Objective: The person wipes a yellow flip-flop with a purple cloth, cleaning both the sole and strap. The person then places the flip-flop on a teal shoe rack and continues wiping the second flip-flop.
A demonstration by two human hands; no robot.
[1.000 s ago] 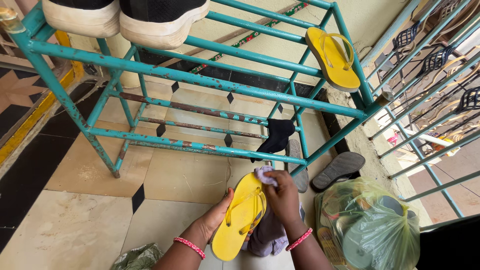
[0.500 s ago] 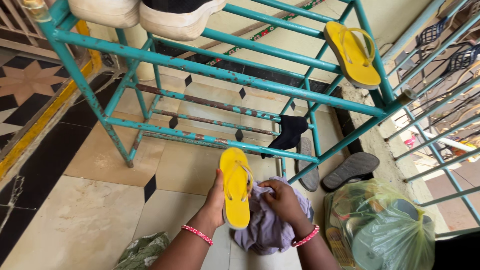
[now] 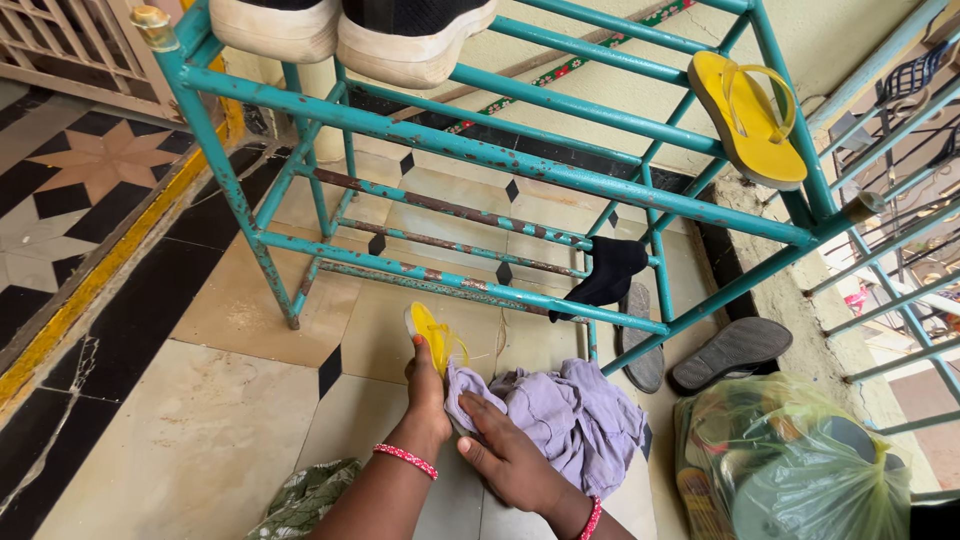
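A person crouched over a tiled floor (image 3: 180,440) holds a yellow flip-flop (image 3: 430,335) on edge in the left hand (image 3: 427,390), fingers closed around its lower end so that only the thin side and a strap show. The right hand (image 3: 508,455) lies flat, fingers spread, pressing a crumpled lilac cloth (image 3: 570,415) against the sandal's underside; the cloth spills to the right across the tiles. Both wrists carry red bead bangles.

Just behind the hands stands a rusting teal metal shoe rack (image 3: 470,150). A matching yellow flip-flop (image 3: 750,115) rests on its top right rails, a pair of dark shoes with pale soles (image 3: 360,35) sits at the top left, and a black sock (image 3: 610,275) hangs from a lower bar. Two grey sandals (image 3: 730,350) lie on the floor beneath the rack's right end. At the lower right, a translucent green plastic bag (image 3: 790,465) holds more footwear. A patterned green bag (image 3: 305,500) lies beside the left forearm.
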